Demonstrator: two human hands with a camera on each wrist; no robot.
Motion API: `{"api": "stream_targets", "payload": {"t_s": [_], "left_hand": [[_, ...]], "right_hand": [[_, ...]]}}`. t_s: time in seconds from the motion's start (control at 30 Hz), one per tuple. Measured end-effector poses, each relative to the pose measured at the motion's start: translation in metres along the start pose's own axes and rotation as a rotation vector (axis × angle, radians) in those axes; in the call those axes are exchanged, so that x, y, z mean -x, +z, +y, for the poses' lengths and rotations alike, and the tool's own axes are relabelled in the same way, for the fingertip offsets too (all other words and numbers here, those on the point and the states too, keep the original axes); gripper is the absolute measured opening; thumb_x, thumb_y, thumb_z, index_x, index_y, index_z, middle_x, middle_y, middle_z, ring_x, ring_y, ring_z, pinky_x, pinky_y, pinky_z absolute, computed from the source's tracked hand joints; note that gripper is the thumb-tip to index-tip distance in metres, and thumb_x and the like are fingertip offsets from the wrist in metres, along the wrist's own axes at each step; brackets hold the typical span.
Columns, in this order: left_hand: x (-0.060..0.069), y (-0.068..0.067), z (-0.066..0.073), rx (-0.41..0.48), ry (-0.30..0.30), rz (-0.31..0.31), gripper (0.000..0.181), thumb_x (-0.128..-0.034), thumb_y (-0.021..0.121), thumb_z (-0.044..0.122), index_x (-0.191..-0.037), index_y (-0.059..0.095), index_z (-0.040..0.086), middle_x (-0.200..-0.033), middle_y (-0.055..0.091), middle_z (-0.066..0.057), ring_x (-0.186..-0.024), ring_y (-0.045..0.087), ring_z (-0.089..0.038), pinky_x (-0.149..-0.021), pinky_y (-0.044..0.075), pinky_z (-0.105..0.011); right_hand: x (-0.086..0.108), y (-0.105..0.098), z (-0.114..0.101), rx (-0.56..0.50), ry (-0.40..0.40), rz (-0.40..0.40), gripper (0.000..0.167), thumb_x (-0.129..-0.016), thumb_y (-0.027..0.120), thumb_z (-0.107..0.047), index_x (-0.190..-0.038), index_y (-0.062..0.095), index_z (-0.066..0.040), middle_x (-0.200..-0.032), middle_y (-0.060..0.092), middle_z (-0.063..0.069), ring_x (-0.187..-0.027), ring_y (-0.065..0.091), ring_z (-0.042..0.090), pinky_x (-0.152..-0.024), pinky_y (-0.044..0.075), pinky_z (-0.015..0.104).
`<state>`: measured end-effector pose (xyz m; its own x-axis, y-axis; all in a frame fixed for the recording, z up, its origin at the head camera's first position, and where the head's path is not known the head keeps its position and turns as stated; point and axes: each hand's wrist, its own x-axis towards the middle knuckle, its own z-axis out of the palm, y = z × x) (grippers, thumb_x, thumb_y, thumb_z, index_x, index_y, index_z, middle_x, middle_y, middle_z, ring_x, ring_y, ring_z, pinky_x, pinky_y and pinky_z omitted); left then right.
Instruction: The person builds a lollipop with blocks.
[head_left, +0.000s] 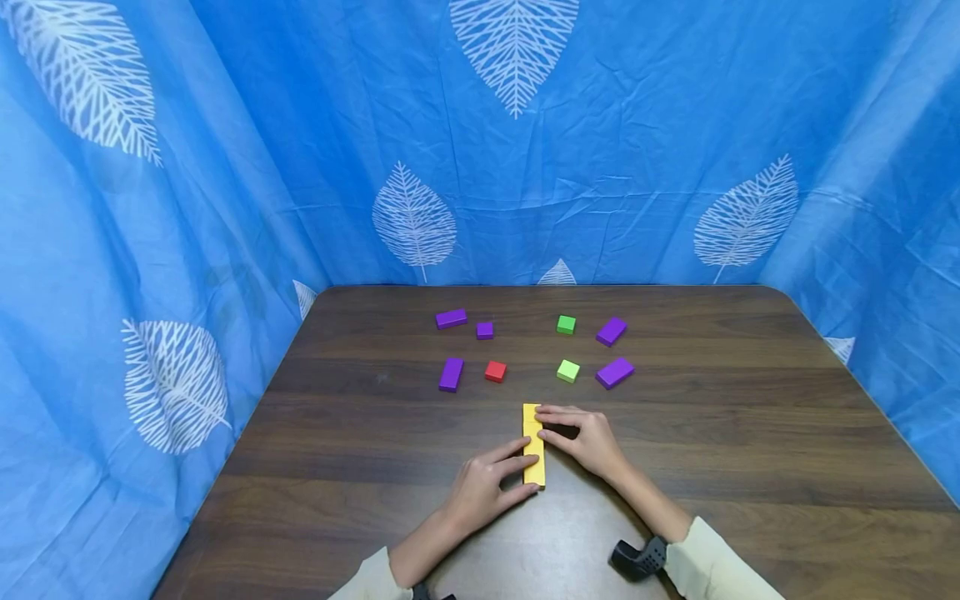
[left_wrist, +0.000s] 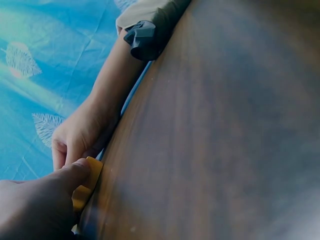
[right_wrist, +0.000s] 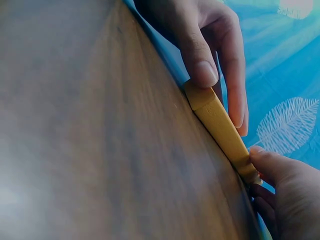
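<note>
A row of yellow blocks (head_left: 533, 473) lies on the table in front of the person, with a seam near its far end. The left hand (head_left: 480, 492) holds the row from the left, its thumb at the near end and fingertips on the top and side. At the far end the right hand (head_left: 592, 442) pinches a short yellow block (head_left: 529, 409) between thumb and fingers. The right wrist view shows the yellow block's side (right_wrist: 220, 125) between both hands. From the left wrist, part of a yellow block (left_wrist: 92, 175) appears beyond the left thumb; the rest is hidden.
Farther back on the brown table (head_left: 337, 467) lie several purple blocks (head_left: 451, 375), a red block (head_left: 495, 372), a green block (head_left: 566, 324) and a light green block (head_left: 567, 371). A blue leaf-patterned curtain (head_left: 600, 167) hangs behind and along the sides.
</note>
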<state>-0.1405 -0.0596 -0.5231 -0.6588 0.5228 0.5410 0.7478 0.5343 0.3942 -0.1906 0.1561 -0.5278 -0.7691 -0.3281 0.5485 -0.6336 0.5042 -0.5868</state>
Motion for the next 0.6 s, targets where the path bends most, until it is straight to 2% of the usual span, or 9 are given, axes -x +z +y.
{"api": "stream_targets", "payload": {"t_s": [0.27,0.6], "left_hand": [[0.0042,-0.001,0.002,0.022,-0.008,-0.002,0.036,-0.0801,0.071,0.038,-0.109,0.07,0.017,-0.124,0.059,-0.002,-0.106,0.059,-0.014,-0.082,0.05,-0.027],[0.005,0.0003,0.0006,0.014,0.01,0.011,0.036,-0.0803,0.071,0.038,-0.109,0.07,0.016,-0.123,0.059,-0.003,-0.105,0.059,-0.015,-0.081,0.05,-0.027]], "right_hand": [[0.0024,-0.0013,-0.0047,-0.013,-0.001,-0.014,0.026,-0.076,0.076,-0.021,-0.101,0.073,-0.014,-0.108,0.067,-0.002,-0.1,0.062,0.014,-0.087,0.046,0.023],[0.0023,-0.0009,-0.0063,-0.036,0.027,0.004,0.027,-0.077,0.076,-0.021,-0.102,0.073,-0.014,-0.108,0.067,-0.001,-0.101,0.062,0.015,-0.089,0.044,0.024]]}}
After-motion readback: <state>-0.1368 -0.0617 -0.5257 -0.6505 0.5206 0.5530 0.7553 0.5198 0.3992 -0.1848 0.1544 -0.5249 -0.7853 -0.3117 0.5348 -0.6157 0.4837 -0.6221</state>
